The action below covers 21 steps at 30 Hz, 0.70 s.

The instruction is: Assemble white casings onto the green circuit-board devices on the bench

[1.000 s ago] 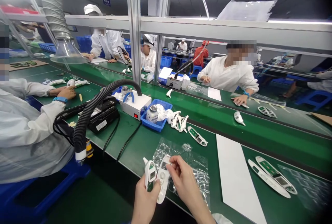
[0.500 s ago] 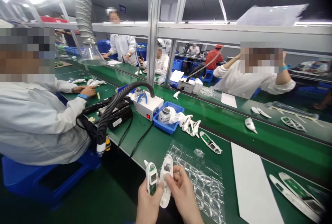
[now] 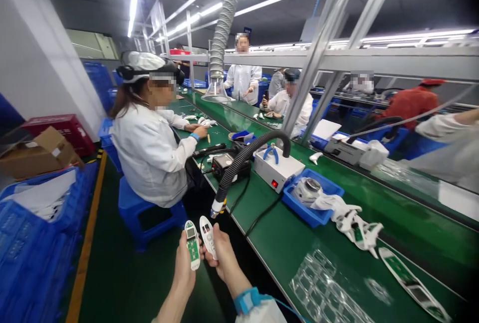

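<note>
Holding the green-boarded half-shell (image 3: 193, 248), my left hand (image 3: 183, 261) pinches it between fingers. My right hand (image 3: 220, 253) pinches the white cover (image 3: 208, 237) just beside it, both pieces left of the table (image 3: 277, 235), near the black hose's nozzle (image 3: 217, 208).

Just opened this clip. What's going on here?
The person's left hand holds a slim white plastic shell with a green circuit board; the right hand holds an oval white plastic cover. The two parts are side by side, not joined. On the green workbench lie a clear moulded plastic sheet and another open white shell with a green board, near a blue plastic tray. A seated co-worker in a white coat is beside the bench.
</note>
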Tool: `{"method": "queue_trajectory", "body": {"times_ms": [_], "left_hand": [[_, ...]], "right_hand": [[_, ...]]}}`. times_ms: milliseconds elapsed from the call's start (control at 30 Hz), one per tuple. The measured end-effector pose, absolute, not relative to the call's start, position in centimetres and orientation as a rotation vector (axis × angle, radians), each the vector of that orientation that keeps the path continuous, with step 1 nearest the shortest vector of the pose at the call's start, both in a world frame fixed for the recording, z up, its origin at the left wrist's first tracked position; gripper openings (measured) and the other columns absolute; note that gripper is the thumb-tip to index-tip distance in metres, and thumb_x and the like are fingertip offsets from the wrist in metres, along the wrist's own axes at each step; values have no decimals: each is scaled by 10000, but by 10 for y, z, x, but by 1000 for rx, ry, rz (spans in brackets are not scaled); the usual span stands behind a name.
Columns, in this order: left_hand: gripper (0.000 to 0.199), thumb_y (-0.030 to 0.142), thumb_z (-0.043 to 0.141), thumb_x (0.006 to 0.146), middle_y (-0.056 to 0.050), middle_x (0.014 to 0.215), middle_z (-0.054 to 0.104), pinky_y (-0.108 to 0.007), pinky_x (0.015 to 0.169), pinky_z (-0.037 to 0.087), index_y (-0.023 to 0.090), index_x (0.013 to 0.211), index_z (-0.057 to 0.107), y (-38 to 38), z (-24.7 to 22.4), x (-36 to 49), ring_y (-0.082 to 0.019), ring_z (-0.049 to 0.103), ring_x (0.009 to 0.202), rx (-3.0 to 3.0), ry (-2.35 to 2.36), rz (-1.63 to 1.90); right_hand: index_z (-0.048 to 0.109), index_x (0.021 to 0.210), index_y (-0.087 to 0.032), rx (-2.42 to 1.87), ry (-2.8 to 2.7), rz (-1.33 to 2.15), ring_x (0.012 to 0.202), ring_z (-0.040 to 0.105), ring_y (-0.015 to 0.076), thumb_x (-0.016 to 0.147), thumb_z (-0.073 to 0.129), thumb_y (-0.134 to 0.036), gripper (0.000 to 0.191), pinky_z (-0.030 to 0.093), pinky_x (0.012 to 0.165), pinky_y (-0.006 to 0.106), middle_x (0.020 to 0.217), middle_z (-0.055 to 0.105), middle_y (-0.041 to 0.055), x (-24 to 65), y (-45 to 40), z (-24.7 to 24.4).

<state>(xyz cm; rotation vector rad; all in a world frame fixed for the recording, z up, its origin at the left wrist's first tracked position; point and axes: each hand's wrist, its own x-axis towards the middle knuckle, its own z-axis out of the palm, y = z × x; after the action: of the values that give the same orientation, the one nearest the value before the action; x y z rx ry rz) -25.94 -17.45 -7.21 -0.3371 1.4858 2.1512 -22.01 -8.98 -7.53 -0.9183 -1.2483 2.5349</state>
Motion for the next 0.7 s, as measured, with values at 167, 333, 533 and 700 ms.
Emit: {"method": "queue_trajectory", "body": {"times_ms": [167,333,533,700], "left_hand": [[534,669,538,745,20,432,527,-186,343,320,155,606,569,-162,-77,-267,-97,456,349,-306,1479,2135],[553,680,533,752,35,386,477,-184,329,297,174,531,517,-138,-77,-246,-88,416,330,-200,1420,2062],[541,683,497,771,29,407,515,-175,330,293,167,622,562,-157,-75,-264,-91,441,346,-284,1459,2125],[546,694,501,760,24,411,520,-181,333,305,169,620,559,-165,-70,-266,-96,450,343,-258,1479,2141]], "right_hand": [[563,667,-151,-899,-1266,2468,242,350,36,663,536,-788,638,106,240,134,412,551,-16,-228,-91,-83],[560,621,-151,-910,-1274,2361,250,394,50,687,544,-755,608,88,253,142,394,537,-17,-198,-74,-83],[576,643,-146,-876,-1339,2398,225,371,54,709,525,-741,601,101,238,155,388,560,3,-224,-89,-75],[591,714,-145,-850,-1368,2412,224,360,55,695,531,-748,607,106,240,151,384,557,-11,-227,-95,-70]]}}
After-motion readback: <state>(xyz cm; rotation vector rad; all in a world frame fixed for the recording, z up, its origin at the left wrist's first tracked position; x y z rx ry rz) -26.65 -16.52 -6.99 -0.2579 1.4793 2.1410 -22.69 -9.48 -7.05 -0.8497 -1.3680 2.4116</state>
